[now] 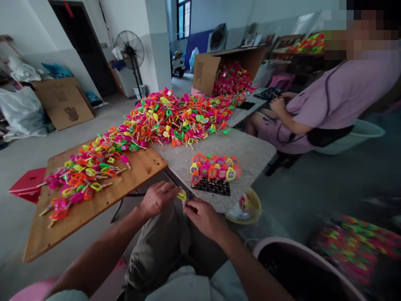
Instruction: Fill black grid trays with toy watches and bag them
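Over my lap, my left hand (161,197) pinches the top of a yellow watch-shaped toy (182,195) with a thin, pale, patterned tube below it. The fingers of my right hand (203,215) close on the tube's lower part. Just beyond my hands, on the grey speckled table (250,146), stands a black grid rack (211,187). Rows of upright watch toys (213,170) in orange, pink and yellow fill its back part, while front cells show bare. Fingertips partly cover the toy in my hands.
A large heap of loose toys (175,117) spreads over both tables, including the wooden one (140,167). An open carton (206,73) spills more. At right, a co-worker (338,100) sits with hands at another black rack (267,93). A yellow basin (255,209) sits below the table corner.
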Tool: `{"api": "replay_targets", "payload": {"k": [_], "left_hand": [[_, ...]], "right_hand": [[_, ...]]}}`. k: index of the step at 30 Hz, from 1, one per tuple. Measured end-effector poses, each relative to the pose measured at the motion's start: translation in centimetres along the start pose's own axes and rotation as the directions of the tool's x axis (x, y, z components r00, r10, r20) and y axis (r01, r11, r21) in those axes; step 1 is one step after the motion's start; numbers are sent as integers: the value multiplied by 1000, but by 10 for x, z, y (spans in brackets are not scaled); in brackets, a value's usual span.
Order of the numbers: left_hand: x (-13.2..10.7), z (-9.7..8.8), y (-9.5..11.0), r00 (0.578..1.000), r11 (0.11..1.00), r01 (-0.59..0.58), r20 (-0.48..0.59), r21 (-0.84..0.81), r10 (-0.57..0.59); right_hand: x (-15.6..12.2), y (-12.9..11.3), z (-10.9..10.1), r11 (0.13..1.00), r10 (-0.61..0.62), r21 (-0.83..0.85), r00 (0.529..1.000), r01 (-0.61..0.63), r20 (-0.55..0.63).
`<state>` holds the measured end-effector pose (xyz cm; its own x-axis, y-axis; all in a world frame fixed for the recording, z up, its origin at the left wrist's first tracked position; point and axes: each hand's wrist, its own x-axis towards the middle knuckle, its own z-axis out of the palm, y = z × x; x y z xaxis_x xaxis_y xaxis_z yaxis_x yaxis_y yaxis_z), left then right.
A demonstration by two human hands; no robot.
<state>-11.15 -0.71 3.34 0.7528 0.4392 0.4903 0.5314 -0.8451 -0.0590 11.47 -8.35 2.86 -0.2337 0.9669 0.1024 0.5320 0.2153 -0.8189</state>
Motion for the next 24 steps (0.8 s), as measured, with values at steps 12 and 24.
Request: {"api": "replay_targets", "payload": {"k": [12,24], "left_hand": [[47,62,30,817,649,435,-28,-624,-576],[91,84,40,772,646,539,8,-541,-636]], "right_hand": [[19,65,-43,920,382,204,879,-334,-284],[59,85,-9,972,208,-44,928,-232,-310]]}}
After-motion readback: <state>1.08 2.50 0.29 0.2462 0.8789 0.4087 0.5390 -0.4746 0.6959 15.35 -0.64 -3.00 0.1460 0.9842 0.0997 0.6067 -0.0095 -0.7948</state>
